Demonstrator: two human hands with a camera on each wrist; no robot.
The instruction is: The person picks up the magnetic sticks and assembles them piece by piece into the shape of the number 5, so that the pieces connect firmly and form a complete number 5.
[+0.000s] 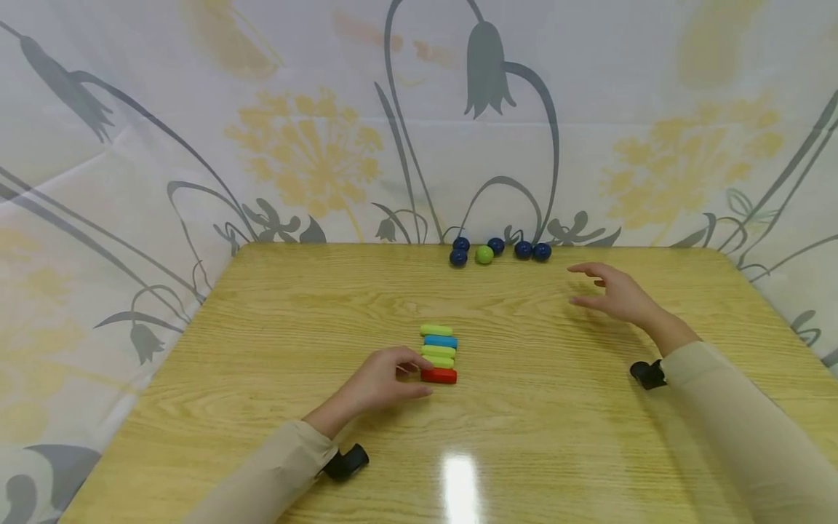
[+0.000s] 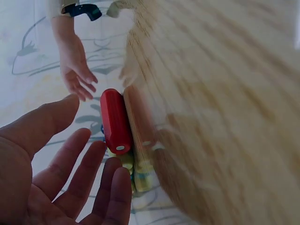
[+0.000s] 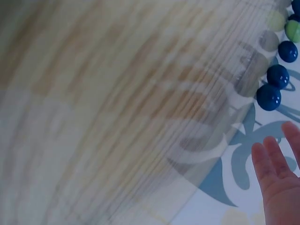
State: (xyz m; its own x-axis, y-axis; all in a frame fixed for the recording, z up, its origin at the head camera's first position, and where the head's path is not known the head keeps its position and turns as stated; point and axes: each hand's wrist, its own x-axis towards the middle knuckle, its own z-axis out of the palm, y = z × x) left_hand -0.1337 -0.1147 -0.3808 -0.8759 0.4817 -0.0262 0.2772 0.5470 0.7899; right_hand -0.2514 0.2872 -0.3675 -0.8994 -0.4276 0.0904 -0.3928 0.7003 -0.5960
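Observation:
A short red stick (image 1: 439,375) lies at the near end of a row on the wooden table. Just left of it, my left hand (image 1: 380,380) hovers with thumb and fingers spread; in the left wrist view a gap shows between thumb and red stick (image 2: 115,121). Behind the red one, a blue stick (image 1: 441,341) lies among lime-yellow sticks (image 1: 436,330), all roughly parallel. My right hand (image 1: 615,295) is held over the table's right side, fingers extended and holding nothing. Nearest to it are dark blue balls (image 1: 541,252) at the back edge.
One green ball (image 1: 484,254) sits among several dark blue balls (image 3: 268,97) along the table's far edge. A patterned cloth (image 1: 419,145) hangs right behind that edge. Black straps or mounts (image 1: 347,462) are worn at both wrists.

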